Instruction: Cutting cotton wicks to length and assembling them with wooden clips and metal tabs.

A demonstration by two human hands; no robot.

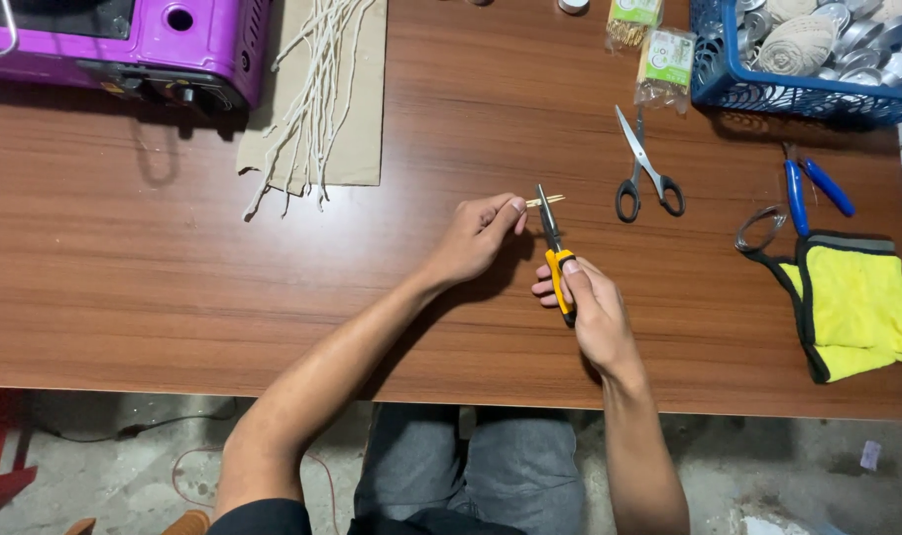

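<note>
Lower centre of the frame: the right hand [592, 315] is closed around the yellow-and-black handle of a pair of snips [555, 253], blades pointing up the frame toward the thin wooden stick [545, 201]. The blade tips sit at the stick; whether they are biting it or only resting against it cannot be told

Just left of centre: the left hand [474, 238] pinches one end of the stick between thumb and fingertips, the free end projecting to the right past the blades. The stick lies just above the brown wooden table [173, 297], at mid-frame

Handling judgement: the stick looks very light, stiff and brittle, likely to snap or fly off if cut with no support. Best held close beside the cut line, as the pinch is now placed. The snips appear rigid, with a grippy handle

Right of centre: grey scissors [645, 168] with black loops lie flat on the table. Further right, blue-handled pliers [808, 190], a coil of wire [760, 229] and a yellow cloth with black trim [852, 302] at the right edge

Upper centre-right: two small clear packets [654, 42] with green-and-white labels, holding pale sticks, one above the other. Upper right corner: a blue plastic basket [758, 91] with round metal cups and a ball of twine

Upper left: white cords [312, 99] lie on a cardboard sheet [357, 129]; a purple appliance [124, 45] fills the corner
</note>
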